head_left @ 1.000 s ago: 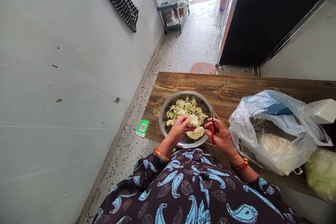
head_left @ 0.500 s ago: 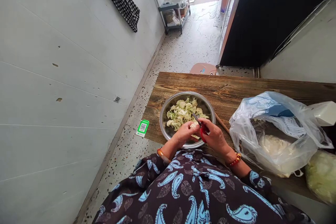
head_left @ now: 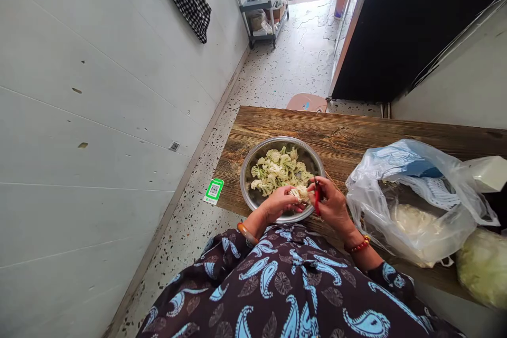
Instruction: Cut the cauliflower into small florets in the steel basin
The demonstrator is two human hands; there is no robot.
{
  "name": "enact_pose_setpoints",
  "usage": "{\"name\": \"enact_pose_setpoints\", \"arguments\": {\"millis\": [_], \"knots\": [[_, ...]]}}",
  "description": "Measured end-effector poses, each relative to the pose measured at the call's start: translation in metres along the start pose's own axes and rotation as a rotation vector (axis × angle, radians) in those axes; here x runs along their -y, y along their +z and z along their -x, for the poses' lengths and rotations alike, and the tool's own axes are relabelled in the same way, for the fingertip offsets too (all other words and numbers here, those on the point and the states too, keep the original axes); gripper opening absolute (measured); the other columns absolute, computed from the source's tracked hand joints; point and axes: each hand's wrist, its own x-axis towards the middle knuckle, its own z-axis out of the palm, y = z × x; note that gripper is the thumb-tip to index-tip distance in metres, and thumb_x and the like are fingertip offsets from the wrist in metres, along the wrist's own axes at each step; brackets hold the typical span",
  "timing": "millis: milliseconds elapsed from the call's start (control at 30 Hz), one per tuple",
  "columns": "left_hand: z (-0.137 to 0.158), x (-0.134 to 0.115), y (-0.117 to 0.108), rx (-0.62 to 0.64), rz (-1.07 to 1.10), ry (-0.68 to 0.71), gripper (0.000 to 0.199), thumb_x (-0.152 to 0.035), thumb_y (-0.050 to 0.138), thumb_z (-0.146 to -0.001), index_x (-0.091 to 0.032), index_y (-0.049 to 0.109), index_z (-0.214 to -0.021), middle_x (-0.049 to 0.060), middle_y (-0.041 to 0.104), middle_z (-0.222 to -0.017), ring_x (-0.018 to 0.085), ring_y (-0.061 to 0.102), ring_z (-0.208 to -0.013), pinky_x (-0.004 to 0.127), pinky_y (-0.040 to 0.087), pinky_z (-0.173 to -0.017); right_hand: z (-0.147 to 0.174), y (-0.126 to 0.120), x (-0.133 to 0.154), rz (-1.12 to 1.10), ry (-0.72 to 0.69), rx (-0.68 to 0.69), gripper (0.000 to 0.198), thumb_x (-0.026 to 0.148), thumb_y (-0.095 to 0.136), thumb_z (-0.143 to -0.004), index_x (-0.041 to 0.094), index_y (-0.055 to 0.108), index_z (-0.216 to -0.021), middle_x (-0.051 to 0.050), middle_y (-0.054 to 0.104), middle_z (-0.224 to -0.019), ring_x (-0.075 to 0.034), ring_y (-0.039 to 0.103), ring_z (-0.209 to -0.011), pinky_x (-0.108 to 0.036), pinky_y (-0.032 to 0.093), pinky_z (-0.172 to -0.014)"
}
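Observation:
My left hand (head_left: 282,202) is closed around a piece of cauliflower (head_left: 300,194) over the near rim of a steel bowl (head_left: 246,190). In my right hand (head_left: 331,206) is a pair of red-handled scissors (head_left: 317,198), its dark blades pointing away from me and blurred. The right fingertips are close by the held piece; whether they touch it I cannot tell. Cut cauliflower florets (head_left: 275,169) lie heaped in the bowl, pale with green stems. Part of the bowl's near side is hidden by my hands.
The bowl stands on a dark wooden table (head_left: 356,129). To its right are an open plastic bag (head_left: 380,169), a white box (head_left: 490,173) and a wrapped pale green vegetable (head_left: 483,264). A QR card (head_left: 214,191) sits at the left edge. Beyond are a pink stool (head_left: 307,102) and a shelf cart (head_left: 261,5).
My right hand has moved right with the scissors, away from my left hand. The cauliflower piece in my left hand now shows more plainly.

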Motion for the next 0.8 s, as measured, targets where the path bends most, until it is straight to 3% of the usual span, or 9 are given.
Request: {"name": "enact_pose_setpoints", "arguments": {"millis": [100, 200, 300, 400, 500, 567, 667, 800], "knots": [[0.004, -0.004, -0.005, -0.010, 0.078, 0.056, 0.041, -0.021, 0.077, -0.061, -0.013, 0.062, -0.098, 0.011, 0.072, -0.093, 0.018, 0.069, -0.077, 0.031, 0.055, -0.072, -0.005, -0.009, -0.006, -0.165, 0.126, -0.129, 0.041, 0.033, 0.067, -0.082, 0.023, 0.052, -0.119, -0.002, 0.066, -0.091, -0.016, 0.060, -0.073, -0.029, 0.048, -0.070], [0.003, -0.006, -0.016, -0.063, 0.074, 0.100, 0.039, -0.023, 0.076, -0.064, -0.014, 0.061, -0.099, 0.010, 0.071, -0.092, 0.017, 0.068, -0.077, 0.032, 0.055, -0.073, -0.008, -0.013, -0.009, -0.273, 0.203, -0.147, 0.046, 0.037, 0.071, -0.079, 0.024, 0.053, -0.119, -0.001, 0.066, -0.090, -0.015, 0.059, -0.073, -0.028, 0.047, -0.068], [-0.004, -0.009, -0.034, -0.280, -0.027, 0.221, 0.036, -0.030, 0.074, -0.069, -0.016, 0.061, -0.099, 0.008, 0.070, -0.092, 0.016, 0.066, -0.076, 0.030, 0.053, -0.072, -0.011, -0.007, -0.005, -0.349, 0.242, -0.159, 0.049, 0.039, 0.074, -0.077, 0.024, 0.053, -0.119, -0.001, 0.066, -0.091, -0.016, 0.061, -0.077, -0.030, 0.050, -0.073], [-0.011, -0.015, -0.055, -0.551, -0.240, 0.442, 0.041, -0.028, 0.076, -0.068, -0.018, 0.063, -0.107, 0.009, 0.067, -0.111, 0.019, 0.063, -0.097, 0.032, 0.050, -0.086, -0.017, 0.004, 0.001, -0.408, 0.234, -0.172, 0.052, 0.038, 0.074, -0.077, 0.026, 0.052, -0.122, -0.004, 0.068, -0.102, -0.018, 0.064, -0.089, -0.035, 0.051, -0.083], [-0.016, -0.015, -0.070, -0.658, -0.481, 0.549, 0.038, -0.025, 0.076, -0.067, -0.019, 0.067, -0.104, 0.010, 0.066, -0.113, 0.023, 0.059, -0.106, 0.037, 0.045, -0.095, -0.023, 0.011, 0.005, -0.442, 0.216, -0.163, 0.053, 0.037, 0.075, -0.077, 0.026, 0.051, -0.123, -0.005, 0.068, -0.109, -0.020, 0.065, -0.095, -0.037, 0.051, -0.088], [-0.019, -0.006, -0.073, -0.598, -0.611, 0.531, 0.029, -0.025, 0.072, -0.071, -0.019, 0.069, -0.099, 0.009, 0.068, -0.101, 0.023, 0.062, -0.096, 0.037, 0.047, -0.091, -0.024, 0.011, 0.004, -0.446, 0.233, -0.169, 0.052, 0.036, 0.075, -0.077, 0.026, 0.052, -0.123, -0.005, 0.068, -0.105, -0.019, 0.065, -0.092, -0.036, 0.051, -0.087], [-0.024, 0.018, -0.070, -0.404, -0.807, 0.449, 0.021, -0.023, 0.066, -0.075, -0.019, 0.069, -0.096, 0.006, 0.067, -0.089, 0.021, 0.063, -0.084, 0.037, 0.049, -0.085, -0.021, 0.006, -0.003, -0.434, 0.274, -0.201, 0.050, 0.037, 0.075, -0.078, 0.025, 0.053, -0.122, -0.003, 0.067, -0.099, -0.017, 0.064, -0.084, -0.033, 0.052, -0.081], [-0.031, 0.046, -0.062, -0.158, -1.159, 0.436, 0.038, -0.021, 0.071, -0.070, -0.021, 0.066, -0.108, 0.010, 0.066, -0.109, 0.027, 0.060, -0.104, 0.041, 0.043, -0.098, -0.008, 0.000, -0.016, -0.405, 0.330, -0.217, 0.050, 0.040, 0.075, -0.077, 0.024, 0.054, -0.120, -0.001, 0.066, -0.093, -0.017, 0.063, -0.077, -0.030, 0.052, -0.072]]}}
